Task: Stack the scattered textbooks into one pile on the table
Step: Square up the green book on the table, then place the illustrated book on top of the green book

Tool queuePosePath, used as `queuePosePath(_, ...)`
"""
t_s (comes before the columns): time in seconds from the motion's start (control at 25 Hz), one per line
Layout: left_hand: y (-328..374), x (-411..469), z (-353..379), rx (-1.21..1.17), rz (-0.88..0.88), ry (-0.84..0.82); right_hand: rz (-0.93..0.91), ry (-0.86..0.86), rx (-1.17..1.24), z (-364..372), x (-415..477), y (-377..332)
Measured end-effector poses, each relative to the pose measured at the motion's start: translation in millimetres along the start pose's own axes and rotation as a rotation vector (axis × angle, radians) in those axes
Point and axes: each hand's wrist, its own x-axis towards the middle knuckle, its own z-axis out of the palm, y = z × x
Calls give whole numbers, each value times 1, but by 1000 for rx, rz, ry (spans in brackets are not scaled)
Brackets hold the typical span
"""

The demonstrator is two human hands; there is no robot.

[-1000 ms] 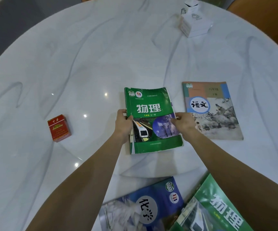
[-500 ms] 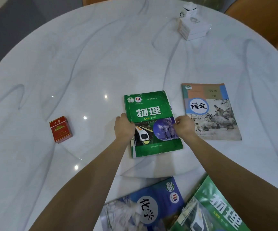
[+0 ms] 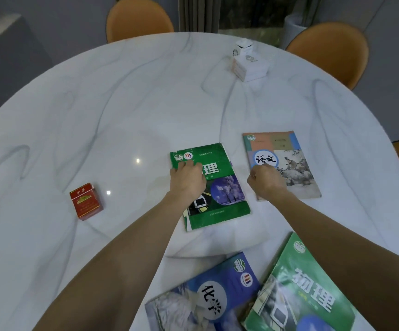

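Observation:
A green physics textbook lies flat in the middle of the round marble table. My left hand rests palm down on its upper left part, holding nothing. To the right lies a language textbook with a painted cover. My right hand has its fingers curled at that book's left edge. At the near edge lie a blue chemistry textbook and a second green physics textbook, which touch each other; my right forearm crosses the second physics book's corner.
A red cigarette pack stands left of the middle. A white box with a small white object on top sits at the far side. Orange chairs ring the table.
Both hands let go of the green physics book's side edges. My left hand slid up onto its cover. My right hand moved right to the language book's left edge.

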Motion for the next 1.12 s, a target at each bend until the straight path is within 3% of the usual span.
queuePosePath(0.32, 67, 23, 0, 96, 156, 16, 27, 73, -91, -29, 18, 59)
queuePosePath(0.68, 138, 69, 43, 50, 141, -107, 122, 22, -45, -22, 64, 135)
queuePosePath(0.84, 157, 86, 66, -155, -29, -163, 246, -33, 71, -9, 78, 158)
queuePosePath(1.12, 181, 102, 76, -613, -516, -98, 427, -63, 350, 0, 94, 171)
